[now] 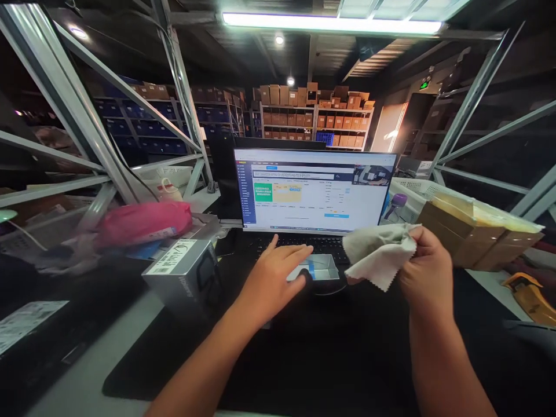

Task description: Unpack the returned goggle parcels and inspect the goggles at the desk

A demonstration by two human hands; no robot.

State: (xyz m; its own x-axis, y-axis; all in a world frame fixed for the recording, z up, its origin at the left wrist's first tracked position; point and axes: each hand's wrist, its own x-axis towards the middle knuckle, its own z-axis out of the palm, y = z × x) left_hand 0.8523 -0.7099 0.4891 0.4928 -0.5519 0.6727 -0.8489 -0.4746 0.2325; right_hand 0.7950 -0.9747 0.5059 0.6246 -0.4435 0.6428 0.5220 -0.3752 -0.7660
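Observation:
My right hand [428,266] grips a light grey cloth [382,255] with zigzag-cut edges by its right side, and the cloth hangs in folds to the left. My left hand [275,272] is stretched out, palm down, with fingers apart. Beside its fingers lies a small open white box [325,266] with a blue strip across it. Near the thumb tip is a small dark round thing; whether the thumb touches it I cannot tell. Behind both hands is a black keyboard [334,241], partly covered by the left hand and the cloth.
A lit monitor [315,191] stands behind the keyboard. On the left are a grey printed box [182,272] and a pink package [145,223]. To the right stand brown cartons [467,234], a purple-capped bottle [396,202] and a yellow tape dispenser [527,298]. A black mat [330,359] covers the desk.

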